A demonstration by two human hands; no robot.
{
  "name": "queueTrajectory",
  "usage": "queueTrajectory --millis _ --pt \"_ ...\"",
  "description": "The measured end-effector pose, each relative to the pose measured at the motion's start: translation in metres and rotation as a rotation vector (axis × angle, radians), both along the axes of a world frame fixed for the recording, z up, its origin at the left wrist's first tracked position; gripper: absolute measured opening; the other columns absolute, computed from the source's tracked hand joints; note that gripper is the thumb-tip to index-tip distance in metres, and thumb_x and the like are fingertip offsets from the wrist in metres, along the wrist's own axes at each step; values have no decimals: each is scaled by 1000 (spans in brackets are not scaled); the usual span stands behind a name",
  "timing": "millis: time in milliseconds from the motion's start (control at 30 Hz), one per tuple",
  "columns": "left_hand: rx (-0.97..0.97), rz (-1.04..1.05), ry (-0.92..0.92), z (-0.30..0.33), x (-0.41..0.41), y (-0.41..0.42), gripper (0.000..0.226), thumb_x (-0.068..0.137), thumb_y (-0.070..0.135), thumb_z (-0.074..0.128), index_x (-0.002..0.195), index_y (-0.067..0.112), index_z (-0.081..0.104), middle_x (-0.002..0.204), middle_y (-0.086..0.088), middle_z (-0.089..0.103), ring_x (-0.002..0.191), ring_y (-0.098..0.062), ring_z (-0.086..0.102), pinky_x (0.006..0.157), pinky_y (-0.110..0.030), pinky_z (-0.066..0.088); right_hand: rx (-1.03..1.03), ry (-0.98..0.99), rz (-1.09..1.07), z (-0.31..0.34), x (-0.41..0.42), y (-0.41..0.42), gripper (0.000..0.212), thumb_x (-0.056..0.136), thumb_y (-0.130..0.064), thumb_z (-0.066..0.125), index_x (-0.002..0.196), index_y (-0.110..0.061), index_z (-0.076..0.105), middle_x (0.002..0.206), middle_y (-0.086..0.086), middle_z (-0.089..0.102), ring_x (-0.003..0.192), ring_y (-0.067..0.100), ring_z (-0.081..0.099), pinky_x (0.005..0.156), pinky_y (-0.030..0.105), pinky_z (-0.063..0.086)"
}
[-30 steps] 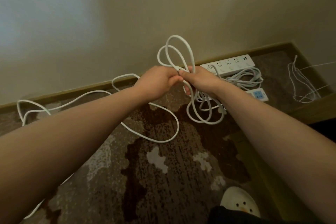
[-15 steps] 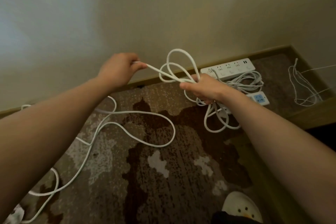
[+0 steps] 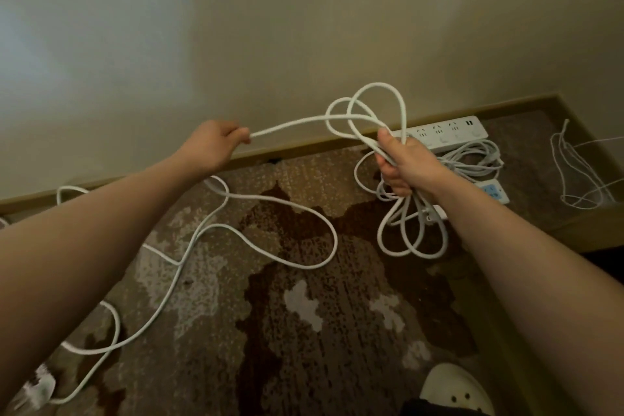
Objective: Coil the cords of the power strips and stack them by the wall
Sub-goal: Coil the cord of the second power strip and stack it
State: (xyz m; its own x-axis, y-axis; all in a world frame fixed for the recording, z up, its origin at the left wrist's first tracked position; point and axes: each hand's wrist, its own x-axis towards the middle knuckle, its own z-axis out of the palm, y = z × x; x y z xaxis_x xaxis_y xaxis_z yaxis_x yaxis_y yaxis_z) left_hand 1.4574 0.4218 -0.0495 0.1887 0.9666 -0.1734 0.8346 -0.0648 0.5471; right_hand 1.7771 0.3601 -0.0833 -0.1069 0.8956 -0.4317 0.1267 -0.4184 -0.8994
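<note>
My right hand [image 3: 403, 164] grips a bundle of white cord loops [image 3: 378, 105] that stick up above the fist and hang down below it. From the bundle a stretch of the same white cord [image 3: 290, 125] runs left to my left hand [image 3: 216, 142], which pinches it at about the same height. The loose rest of the cord [image 3: 270, 203] trails over the carpet toward the lower left, ending at a white plug [image 3: 39, 388]. A white power strip [image 3: 452, 135] lies along the wall on its coiled cord [image 3: 472, 159]. A strip with a blue face [image 3: 494, 191] lies just in front.
Thin white wires [image 3: 574, 176] lie in the right corner by the skirting board [image 3: 304, 145]. A wooden ledge [image 3: 587, 230] runs along the right. A white shoe [image 3: 456, 388] shows at the bottom. The patterned brown carpet [image 3: 304, 331] covers the floor.
My left hand has moved away to the left from the right hand, drawing out a length of cord. The slack on the carpet has shifted toward me, and the plug end has come into view.
</note>
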Motion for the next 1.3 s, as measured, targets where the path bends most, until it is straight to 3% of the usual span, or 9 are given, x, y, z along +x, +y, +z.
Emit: queueTrajectory --millis 200,500,600,667,733,833,1000,1133,1300 --pt "-63 -12 -130 -10 -28 -12 28 98 29 44 86 19 67 65 1 50 62 -14 46 61 -28 38 -21 58 -240 1 7 1 50 96 -60 45 71 -17 48 51 -2 32 39 12 25 38 21 21" --pt "-90 -56 -168 -4 -17 -20 28 99 26 44 83 15 65 56 1 42 52 -16 39 54 -28 33 -22 10 -533 9 16 0 49 97 -59 41 71 -19 49 51 -3 35 40 14 28 40 25 22" --pt "-199 191 -608 24 33 -21 27 98 24 43 75 16 56 48 8 36 41 -10 28 40 -18 23 -11 -135 -439 10 13 3 50 98 -58 40 73 -17 51 51 -3 40 38 13 31 38 22 26" --pt "-256 139 -877 48 73 -18 23 96 25 44 77 19 54 47 11 32 38 -7 24 36 -15 19 11 -175 -320 10 4 5 52 98 -59 39 74 -15 53 49 -4 41 36 12 32 37 20 28" --pt "-198 7 -812 63 107 -19 21 95 27 45 79 21 57 48 12 36 39 -6 28 37 -17 23 18 -124 -251 10 -7 5 54 96 -62 40 73 -15 52 47 -5 38 35 11 30 37 20 27" --pt "-79 -40 -472 49 132 -29 22 97 23 45 84 17 63 55 7 45 48 -7 39 48 -24 31 31 -50 -211 12 -13 4 55 93 -66 42 73 -16 51 47 -6 34 37 11 27 39 20 24" --pt "11 -246 -68 14 152 -52 27 97 26 44 86 7 60 74 -6 60 76 -28 57 63 -32 37 112 -15 -189 11 -8 2 52 87 -67 55 72 -17 56 50 -3 39 38 12 30 39 22 26" --pt "140 -379 -72 11 167 -65 21 98 25 39 107 13 55 94 -13 66 83 -32 60 70 -43 49 131 -79 -160 17 -8 7 49 77 -63 68 65 -17 56 50 3 43 39 16 35 40 25 28" --pt "24 -482 -69 4 164 -63 22 98 20 39 112 9 53 109 -14 63 96 -31 58 80 -43 47 141 48 -226 15 0 11 28 90 -26 66 69 -8 62 47 7 41 32 15 30 36 21 24"
